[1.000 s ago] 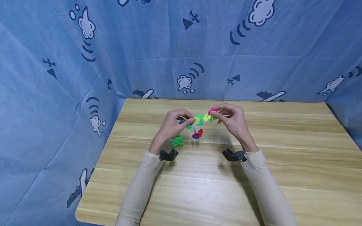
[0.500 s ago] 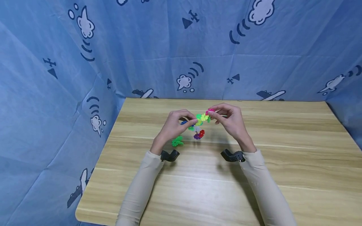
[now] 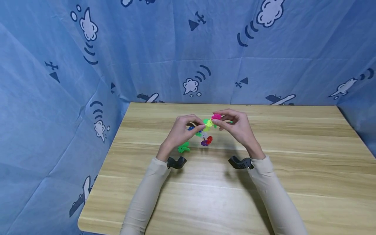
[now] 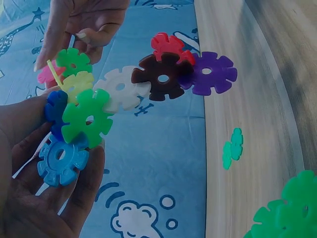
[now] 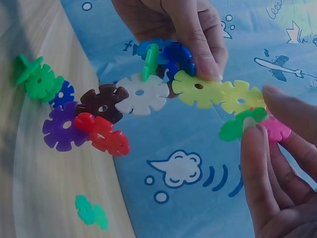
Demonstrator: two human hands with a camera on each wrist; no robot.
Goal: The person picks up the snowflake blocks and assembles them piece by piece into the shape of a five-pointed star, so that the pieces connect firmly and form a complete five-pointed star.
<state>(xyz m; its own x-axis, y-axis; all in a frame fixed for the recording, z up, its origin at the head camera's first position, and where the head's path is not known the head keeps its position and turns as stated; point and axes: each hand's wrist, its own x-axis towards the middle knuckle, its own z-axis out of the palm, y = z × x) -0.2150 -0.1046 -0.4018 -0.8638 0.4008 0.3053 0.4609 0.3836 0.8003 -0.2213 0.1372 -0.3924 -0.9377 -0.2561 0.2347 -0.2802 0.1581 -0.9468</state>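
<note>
The left hand [image 3: 183, 129] pinches a notched yellow plastic disc [image 5: 190, 91]. The right hand [image 3: 238, 126] grips a scalloped pink disc [image 5: 279, 129] and green disc [image 5: 230, 130] above the wood-grained table [image 3: 202, 195].

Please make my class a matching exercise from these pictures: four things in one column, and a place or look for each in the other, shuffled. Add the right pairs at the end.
Things
1. pink disc
2. white disc
3. table
4. curtain

Place or look
A. joined in the chain between the brown disc and a yellow disc
B. blue and patterned
C. at the right hand
D. flat, with a wood grain

Right pairs: 1-C, 2-A, 3-D, 4-B
</note>
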